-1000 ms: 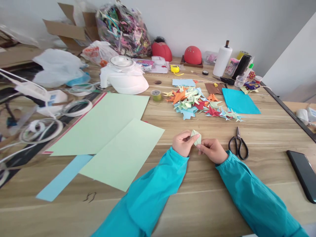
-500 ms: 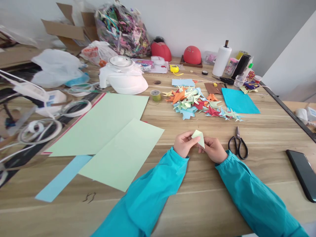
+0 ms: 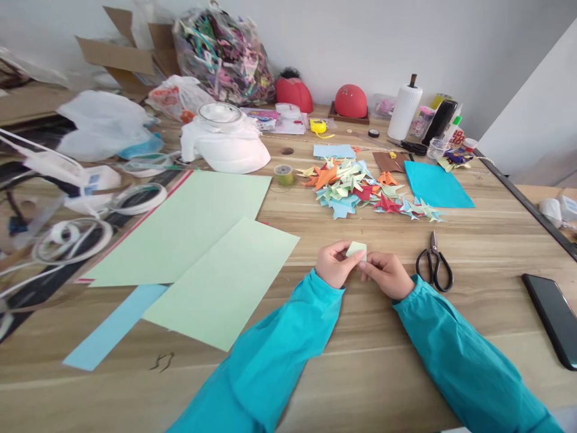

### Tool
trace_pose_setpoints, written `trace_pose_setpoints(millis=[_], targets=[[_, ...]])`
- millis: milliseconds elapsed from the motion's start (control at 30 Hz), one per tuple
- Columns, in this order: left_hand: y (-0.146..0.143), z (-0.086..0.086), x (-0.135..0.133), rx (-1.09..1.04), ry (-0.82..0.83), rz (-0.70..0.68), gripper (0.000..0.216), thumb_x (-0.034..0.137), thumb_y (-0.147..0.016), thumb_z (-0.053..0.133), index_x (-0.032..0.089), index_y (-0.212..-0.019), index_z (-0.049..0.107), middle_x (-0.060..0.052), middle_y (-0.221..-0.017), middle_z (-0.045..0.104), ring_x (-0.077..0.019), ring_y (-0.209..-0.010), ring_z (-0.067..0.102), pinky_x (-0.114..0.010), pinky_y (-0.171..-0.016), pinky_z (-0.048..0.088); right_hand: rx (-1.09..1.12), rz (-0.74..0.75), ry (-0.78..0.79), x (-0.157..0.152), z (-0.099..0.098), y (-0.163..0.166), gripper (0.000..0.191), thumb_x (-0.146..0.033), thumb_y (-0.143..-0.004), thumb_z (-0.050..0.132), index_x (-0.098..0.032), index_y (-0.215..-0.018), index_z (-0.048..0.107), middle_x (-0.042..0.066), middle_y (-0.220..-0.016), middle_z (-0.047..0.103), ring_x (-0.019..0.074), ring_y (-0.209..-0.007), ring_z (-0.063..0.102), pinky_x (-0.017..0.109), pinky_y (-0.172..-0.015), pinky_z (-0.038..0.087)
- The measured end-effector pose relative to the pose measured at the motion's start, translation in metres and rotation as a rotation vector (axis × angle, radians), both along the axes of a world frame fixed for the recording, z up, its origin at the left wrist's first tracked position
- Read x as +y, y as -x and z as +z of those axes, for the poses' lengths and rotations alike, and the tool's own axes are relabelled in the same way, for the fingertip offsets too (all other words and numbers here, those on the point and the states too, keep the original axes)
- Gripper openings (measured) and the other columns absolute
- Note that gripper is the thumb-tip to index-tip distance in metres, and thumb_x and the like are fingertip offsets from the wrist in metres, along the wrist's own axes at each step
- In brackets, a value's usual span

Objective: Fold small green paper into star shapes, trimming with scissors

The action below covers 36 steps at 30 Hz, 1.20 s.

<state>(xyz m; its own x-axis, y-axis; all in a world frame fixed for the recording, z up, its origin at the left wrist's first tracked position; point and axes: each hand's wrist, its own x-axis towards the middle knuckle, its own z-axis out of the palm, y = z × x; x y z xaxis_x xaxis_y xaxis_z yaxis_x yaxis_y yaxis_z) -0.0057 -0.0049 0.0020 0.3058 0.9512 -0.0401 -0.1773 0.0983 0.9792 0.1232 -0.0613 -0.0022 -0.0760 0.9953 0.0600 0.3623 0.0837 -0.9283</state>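
My left hand [image 3: 334, 264] and my right hand [image 3: 388, 275] meet just above the wooden table [image 3: 360, 355], both in teal sleeves. Between their fingertips they pinch a small folded piece of pale green paper [image 3: 356, 249]; only its upper edge shows above the fingers. A heap of folded paper shapes [image 3: 360, 189] in several colours lies beyond the hands. Black scissors [image 3: 434, 266] lie shut on the table just right of my right hand.
Two large pale green sheets [image 3: 198, 240] and a light blue strip [image 3: 110, 329] lie to the left. A teal sheet [image 3: 436, 184], a green thread spool [image 3: 285, 174], a paper towel roll [image 3: 404, 111] and clutter sit at the back. A black phone [image 3: 552, 316] lies at the right.
The green paper piece stood up as a pointed triangle between my fingers; now it is pressed lower and flatter, with my fingers closed further over it. My hands stay in the same spot.
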Motion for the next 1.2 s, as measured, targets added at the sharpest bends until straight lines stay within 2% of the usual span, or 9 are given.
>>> trace_pose_setpoints(millis=[200,333,533,733,867,1067,1200], targets=[[0.0,-0.002,0.001,0.044,-0.045,-0.052,0.022,0.035,-0.059,0.07,0.014,-0.06,0.067,-0.003,-0.058,0.063,-0.0122,-0.055,0.053,-0.025,-0.053,0.043,-0.159,-0.035,-0.042,-0.001,-0.003,0.003,0.036,-0.042,-0.08,0.052,-0.016,-0.055,0.056,-0.002,-0.048,0.05,0.0078,-0.044,0.039,0.022,-0.046,0.031],[0.001,-0.009,0.006,0.038,-0.004,-0.047,0.025,0.039,-0.059,0.07,0.014,-0.06,0.068,-0.002,-0.053,0.061,-0.0112,-0.05,0.051,-0.025,-0.05,0.041,-0.155,-0.067,-0.085,-0.003,0.001,0.006,0.033,-0.04,-0.08,0.053,-0.016,-0.056,0.054,-0.001,-0.049,0.052,0.0081,-0.044,0.04,0.022,-0.046,0.031],[0.004,-0.017,0.012,-0.042,0.049,-0.124,0.032,0.046,-0.06,0.068,0.014,-0.059,0.068,-0.002,-0.05,0.058,-0.009,-0.045,0.048,-0.024,-0.044,0.038,-0.145,-0.081,-0.14,-0.006,0.004,0.014,0.033,-0.04,-0.082,0.048,-0.018,-0.057,0.048,-0.001,-0.049,0.05,0.0092,-0.045,0.039,0.023,-0.046,0.031],[0.001,-0.015,0.008,-0.092,0.053,-0.06,0.027,0.04,-0.054,0.073,0.015,-0.064,0.069,-0.002,-0.056,0.062,-0.0107,-0.052,0.053,-0.025,-0.05,0.043,-0.197,-0.114,-0.145,-0.006,0.0,0.016,0.031,-0.037,-0.08,0.05,-0.018,-0.056,0.046,-0.002,-0.047,0.047,0.009,-0.044,0.037,0.023,-0.046,0.03],[0.001,-0.011,0.006,-0.18,0.12,-0.038,0.026,0.036,-0.051,0.076,0.014,-0.061,0.067,-0.001,-0.053,0.061,-0.0095,-0.047,0.052,-0.024,-0.047,0.042,-0.25,-0.128,-0.183,-0.006,-0.001,0.017,0.03,-0.036,-0.08,0.05,-0.019,-0.056,0.045,-0.003,-0.047,0.044,0.0086,-0.043,0.035,0.023,-0.045,0.029],[0.004,-0.007,0.008,-0.249,0.207,-0.086,0.026,0.034,-0.05,0.076,0.013,-0.061,0.064,0.001,-0.05,0.059,-0.0079,-0.043,0.05,-0.024,-0.045,0.04,-0.333,-0.149,-0.243,-0.006,-0.001,0.02,0.028,-0.035,-0.08,0.051,-0.019,-0.057,0.045,-0.003,-0.047,0.044,0.0089,-0.043,0.035,0.023,-0.045,0.028],[0.002,-0.006,0.007,-0.248,0.211,-0.068,0.026,0.033,-0.049,0.076,0.014,-0.062,0.064,0.001,-0.052,0.06,-0.008,-0.044,0.05,-0.023,-0.044,0.04,-0.296,-0.178,-0.243,-0.005,-0.005,0.018,0.029,-0.036,-0.08,0.051,-0.019,-0.057,0.046,-0.003,-0.048,0.045,0.0091,-0.043,0.036,0.023,-0.046,0.03]])
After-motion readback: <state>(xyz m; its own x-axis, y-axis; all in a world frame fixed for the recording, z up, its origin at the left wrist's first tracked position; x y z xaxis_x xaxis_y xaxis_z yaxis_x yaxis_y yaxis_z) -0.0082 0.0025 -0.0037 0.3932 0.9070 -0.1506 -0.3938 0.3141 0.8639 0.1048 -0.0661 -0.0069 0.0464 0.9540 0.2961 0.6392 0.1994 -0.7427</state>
